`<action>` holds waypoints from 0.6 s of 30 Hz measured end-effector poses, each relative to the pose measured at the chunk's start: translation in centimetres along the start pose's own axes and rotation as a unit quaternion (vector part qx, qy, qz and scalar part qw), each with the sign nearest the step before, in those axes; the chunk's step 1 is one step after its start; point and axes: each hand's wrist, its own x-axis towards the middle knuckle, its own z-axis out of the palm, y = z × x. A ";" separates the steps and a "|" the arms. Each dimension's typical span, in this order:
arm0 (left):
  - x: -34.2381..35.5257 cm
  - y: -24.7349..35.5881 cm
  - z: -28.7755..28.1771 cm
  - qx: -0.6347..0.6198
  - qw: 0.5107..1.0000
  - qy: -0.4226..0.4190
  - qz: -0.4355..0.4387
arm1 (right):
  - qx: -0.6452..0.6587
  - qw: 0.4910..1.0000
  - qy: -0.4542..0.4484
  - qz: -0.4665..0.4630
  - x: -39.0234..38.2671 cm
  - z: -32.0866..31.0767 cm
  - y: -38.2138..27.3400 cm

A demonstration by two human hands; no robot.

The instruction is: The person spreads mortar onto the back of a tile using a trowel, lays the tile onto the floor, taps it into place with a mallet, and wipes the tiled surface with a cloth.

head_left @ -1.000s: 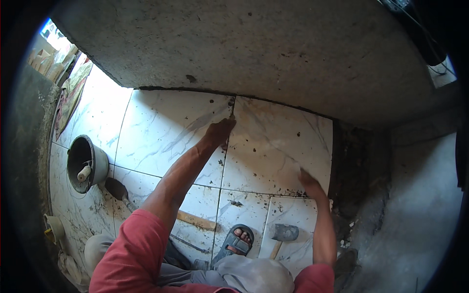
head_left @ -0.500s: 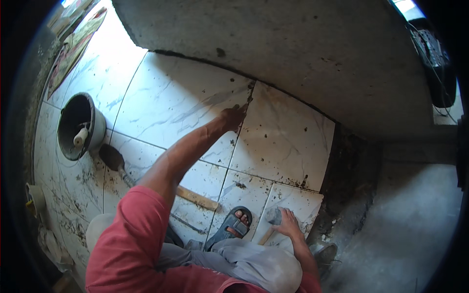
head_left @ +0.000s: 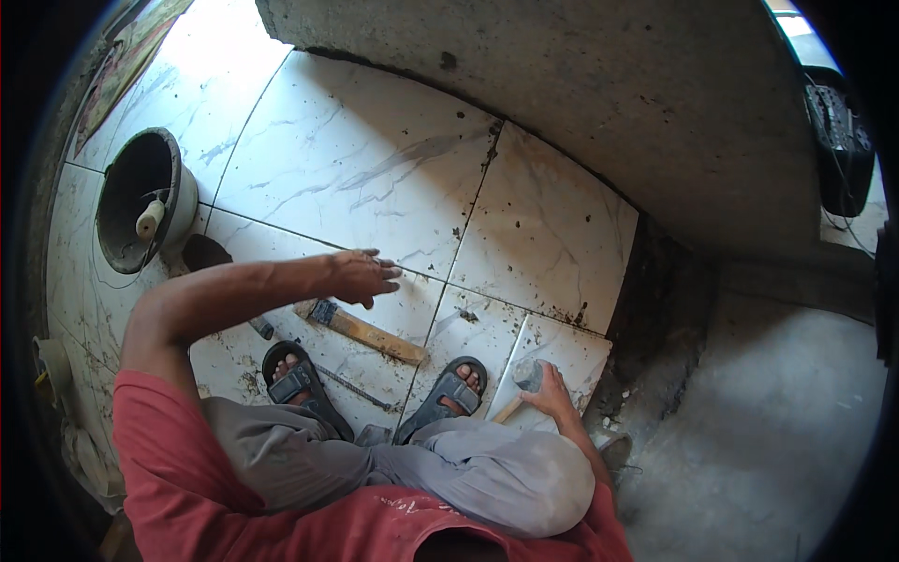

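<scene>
While I log this floor-tiling entry: right hand (head_left: 552, 398) closed on mallet (head_left: 526, 379), resting on corner tile (head_left: 562, 351) beside the right sandal; grip looks loose, I think. Left hand (head_left: 363, 276) open, empty, above chisel (head_left: 361, 330). Advice: tap gently, flat, toward the joint.

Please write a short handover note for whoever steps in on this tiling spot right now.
Left hand: open, held over the wooden-handled tool lying on the tiles, holding nothing.
Right hand: resting on the hammer on the small tile; whether the grip is closed cannot be told.
Bucket with a tool handle inside stands at far left.
Done: marble-pattern tiles laid up to the concrete wall.
Left: mortar specks on the tiles; bare dark strip beside the right edge.
</scene>
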 end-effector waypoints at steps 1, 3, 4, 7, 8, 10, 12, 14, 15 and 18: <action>0.7 1.0 0.6 -0.003 1.000 0.008 0.011 | 0.001 1.000 0.000 0.006 -0.2 0.1 0.1; 2.2 2.3 1.5 -0.009 0.999 0.008 0.042 | -0.001 1.000 0.001 0.011 -0.4 0.1 0.3; 3.0 2.5 1.6 0.007 0.998 0.017 0.059 | 0.000 1.000 0.003 0.010 -0.2 0.1 0.1; 5.7 2.8 2.0 0.029 0.996 0.069 0.054 | -0.003 1.000 -0.006 0.030 -0.3 0.2 -0.6; 6.4 2.6 2.1 0.028 0.995 0.077 0.053 | -0.011 1.000 -0.003 0.029 -0.2 0.2 -1.1; 8.5 2.5 1.6 0.080 0.994 0.063 0.039 | -0.008 1.000 0.001 0.030 -0.2 0.5 -1.1; 9.8 2.2 2.0 0.118 0.988 0.098 0.033 | -0.006 0.999 0.002 0.040 -0.3 0.6 -1.0; 10.6 1.9 1.9 0.122 0.986 0.111 -0.013 | -0.002 0.999 0.001 0.051 -0.3 0.5 -0.9; 10.6 1.8 1.9 0.137 0.983 0.124 -0.009 | -0.007 0.998 0.002 0.057 -0.4 0.3 -0.8; 10.3 1.9 2.4 0.150 0.979 0.138 -0.024 | -0.010 0.998 -0.006 0.064 -0.2 0.0 -1.2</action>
